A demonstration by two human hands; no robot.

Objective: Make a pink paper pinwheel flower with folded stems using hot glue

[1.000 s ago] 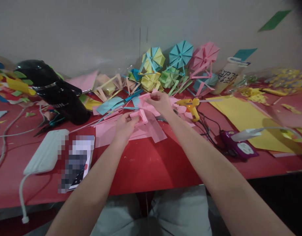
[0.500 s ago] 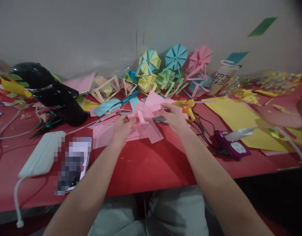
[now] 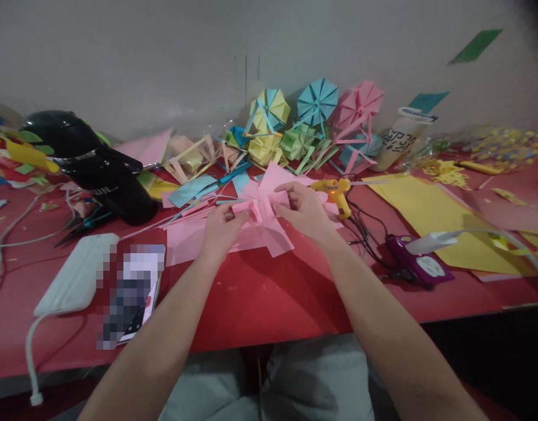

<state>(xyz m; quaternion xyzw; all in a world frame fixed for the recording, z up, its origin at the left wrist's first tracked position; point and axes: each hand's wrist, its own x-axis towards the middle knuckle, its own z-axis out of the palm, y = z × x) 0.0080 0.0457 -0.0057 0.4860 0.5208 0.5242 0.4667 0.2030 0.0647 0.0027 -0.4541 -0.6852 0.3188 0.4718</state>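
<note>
My left hand (image 3: 225, 228) pinches a folded piece of pink paper (image 3: 247, 210) between thumb and fingers. Just to its right, my right hand (image 3: 302, 207) grips another folded pink paper piece (image 3: 280, 200). The two pieces are held close together over loose pink paper sheets (image 3: 194, 240) on the red table (image 3: 273, 298). Right of my right hand lies a yellow glue gun (image 3: 334, 193) with a small orange light lit. Whether the two folded pieces touch cannot be made out.
Paper wheel models (image 3: 318, 102) lean along the wall. A black bottle (image 3: 97, 169), a white power bank (image 3: 73, 275) and a phone (image 3: 137, 292) lie at left. At right are a purple power socket (image 3: 416, 260), yellow sheets (image 3: 444, 234) and a drink cup (image 3: 400, 140).
My right hand has come down slightly and now holds a folded pink piece beside the left one. A person's arm at the far right has withdrawn from view.
</note>
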